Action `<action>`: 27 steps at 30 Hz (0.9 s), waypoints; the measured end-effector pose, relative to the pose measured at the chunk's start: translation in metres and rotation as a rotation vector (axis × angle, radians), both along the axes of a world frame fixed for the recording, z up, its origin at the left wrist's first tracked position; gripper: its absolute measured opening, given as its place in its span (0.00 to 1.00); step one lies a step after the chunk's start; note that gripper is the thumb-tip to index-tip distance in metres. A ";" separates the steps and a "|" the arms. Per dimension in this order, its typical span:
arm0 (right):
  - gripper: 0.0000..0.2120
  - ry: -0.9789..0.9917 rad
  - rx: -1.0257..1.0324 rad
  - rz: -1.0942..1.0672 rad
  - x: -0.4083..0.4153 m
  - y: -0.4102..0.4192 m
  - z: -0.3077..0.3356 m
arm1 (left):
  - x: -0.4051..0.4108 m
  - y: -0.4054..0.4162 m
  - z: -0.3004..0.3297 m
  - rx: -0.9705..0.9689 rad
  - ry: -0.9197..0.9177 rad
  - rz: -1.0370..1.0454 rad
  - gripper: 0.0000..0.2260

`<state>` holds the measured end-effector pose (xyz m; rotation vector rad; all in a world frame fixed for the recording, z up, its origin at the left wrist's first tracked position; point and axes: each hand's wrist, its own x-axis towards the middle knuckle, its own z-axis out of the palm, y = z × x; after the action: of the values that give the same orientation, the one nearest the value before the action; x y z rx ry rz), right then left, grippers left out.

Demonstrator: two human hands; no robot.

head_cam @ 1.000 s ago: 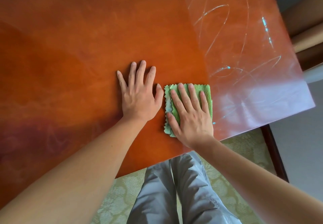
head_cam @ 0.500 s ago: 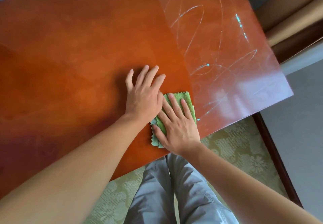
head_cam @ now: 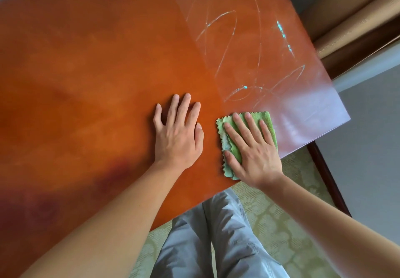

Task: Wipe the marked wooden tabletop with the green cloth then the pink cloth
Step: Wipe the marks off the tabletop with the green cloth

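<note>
The wooden tabletop (head_cam: 86,71) is orange-brown and glossy. White and turquoise scribbled marks (head_cam: 244,89) cross its right part, under a bright glare. A folded green cloth (head_cam: 262,118) lies near the table's front edge, just below the marks. My right hand (head_cam: 251,150) presses flat on the cloth with straight, spread fingers. My left hand (head_cam: 178,134) rests flat on the bare wood just left of the cloth, not touching it. No pink cloth is in view.
The table's right corner (head_cam: 348,119) is close to the cloth. Brown rolls (head_cam: 355,24) lie beyond the table's right side. Below the front edge are my grey-trousered legs (head_cam: 216,241) and a patterned green carpet (head_cam: 287,208).
My right hand slid the green cloth to the right, away from my left hand, back toward the marks. The left hand stayed flat on the wood.
</note>
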<state>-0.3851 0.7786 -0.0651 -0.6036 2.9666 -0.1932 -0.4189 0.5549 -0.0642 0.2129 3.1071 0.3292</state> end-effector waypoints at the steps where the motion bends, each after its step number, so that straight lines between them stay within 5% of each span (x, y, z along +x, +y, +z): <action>1: 0.31 0.000 0.001 -0.001 0.001 0.000 0.000 | 0.000 0.000 0.000 -0.001 -0.002 -0.001 0.23; 12: 0.33 -0.035 -0.029 -0.189 0.011 -0.038 0.008 | 0.000 0.001 0.000 0.008 0.012 -0.014 0.23; 27: 0.32 -0.054 -0.027 0.072 0.009 -0.026 0.005 | 0.001 0.000 0.000 0.015 0.003 -0.035 0.24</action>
<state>-0.3766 0.7531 -0.0605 -0.6956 2.8898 -0.2390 -0.4179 0.5545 -0.0640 0.2678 3.1005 0.3522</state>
